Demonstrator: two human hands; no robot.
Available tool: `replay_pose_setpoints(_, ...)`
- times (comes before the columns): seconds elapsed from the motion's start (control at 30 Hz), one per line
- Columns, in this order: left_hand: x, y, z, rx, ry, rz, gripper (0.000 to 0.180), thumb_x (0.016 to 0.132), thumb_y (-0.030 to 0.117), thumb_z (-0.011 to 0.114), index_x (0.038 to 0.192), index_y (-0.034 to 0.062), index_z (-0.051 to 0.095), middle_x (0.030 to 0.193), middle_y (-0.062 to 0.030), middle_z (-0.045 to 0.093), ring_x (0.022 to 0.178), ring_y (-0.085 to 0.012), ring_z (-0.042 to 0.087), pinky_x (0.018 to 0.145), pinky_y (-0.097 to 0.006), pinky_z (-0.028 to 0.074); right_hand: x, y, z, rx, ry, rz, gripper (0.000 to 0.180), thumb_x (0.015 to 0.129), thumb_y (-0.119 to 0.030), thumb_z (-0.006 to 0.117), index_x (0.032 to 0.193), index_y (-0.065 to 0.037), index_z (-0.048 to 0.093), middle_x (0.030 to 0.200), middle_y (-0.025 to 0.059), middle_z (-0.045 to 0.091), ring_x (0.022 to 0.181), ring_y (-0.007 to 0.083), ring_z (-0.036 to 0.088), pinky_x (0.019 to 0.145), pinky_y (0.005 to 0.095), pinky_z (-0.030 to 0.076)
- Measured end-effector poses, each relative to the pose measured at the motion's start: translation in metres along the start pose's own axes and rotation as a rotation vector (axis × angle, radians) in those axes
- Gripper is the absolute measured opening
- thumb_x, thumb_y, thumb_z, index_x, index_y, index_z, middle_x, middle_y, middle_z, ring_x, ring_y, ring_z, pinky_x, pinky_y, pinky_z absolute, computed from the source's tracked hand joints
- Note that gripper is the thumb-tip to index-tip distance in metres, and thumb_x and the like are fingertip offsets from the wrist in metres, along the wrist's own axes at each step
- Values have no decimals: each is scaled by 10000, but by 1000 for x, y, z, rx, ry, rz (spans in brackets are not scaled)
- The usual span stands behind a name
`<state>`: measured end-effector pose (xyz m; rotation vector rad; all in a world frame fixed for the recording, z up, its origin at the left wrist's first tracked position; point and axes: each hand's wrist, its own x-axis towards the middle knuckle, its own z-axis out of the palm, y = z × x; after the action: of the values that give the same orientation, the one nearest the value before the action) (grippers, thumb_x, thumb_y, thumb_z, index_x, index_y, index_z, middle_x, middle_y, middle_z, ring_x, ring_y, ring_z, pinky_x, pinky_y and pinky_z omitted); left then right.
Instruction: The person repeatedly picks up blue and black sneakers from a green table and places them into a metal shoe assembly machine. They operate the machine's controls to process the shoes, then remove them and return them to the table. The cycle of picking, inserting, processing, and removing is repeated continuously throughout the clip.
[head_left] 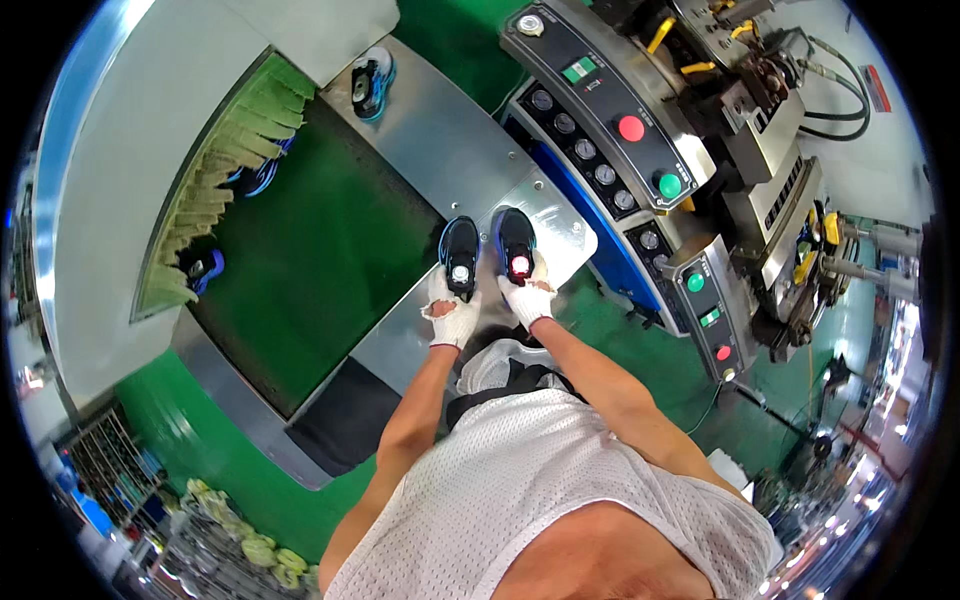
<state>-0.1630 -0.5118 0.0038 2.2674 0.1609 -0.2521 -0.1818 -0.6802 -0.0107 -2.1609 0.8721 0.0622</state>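
Two dark shoes with blue soles stand side by side, toes away from me, on the metal ledge of the machine. My left hand (453,312), in a torn white glove, is closed round the heel of the left shoe (460,240), whose opening shows a round white piece. Round the heel of the right shoe (514,232) my gloved right hand (529,297) is closed too. A round red-and-white piece shows in that shoe's opening. The palms and some fingertips are hidden by the shoes.
On my left a green conveyor belt (310,250) runs under a fringed curtain (215,170), with more shoes at the fringe. Another shoe (373,84) stands farther along the metal ledge (430,120). A machine with a button panel (600,90) and gauges is on my right.
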Motion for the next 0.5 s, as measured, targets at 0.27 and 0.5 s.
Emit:
replay_pose_setpoints(0.27, 52, 37, 11, 235, -521, -270, 705, 773, 355, 826, 1332, 20, 557, 1186, -211, 695, 1079, -386, 676, 959, -475, 516, 12, -11, -39, 324, -3, 326, 454, 750, -355, 845, 1004, -8, 699, 794, 71, 666, 669, 185, 588, 605, 348, 476)
replay_pose_setpoints(0.5, -4, 116, 75, 51, -830, 253, 571, 802, 298, 808, 1271, 25, 627, 1152, -167, 707, 1049, -322, 676, 937, -444, 517, -72, 63, -155, 949, 274, 676, 265, 782, -242, 835, 685, -154, 604, 569, -69, 482, 457, 67, 376, 435, 284, 275)
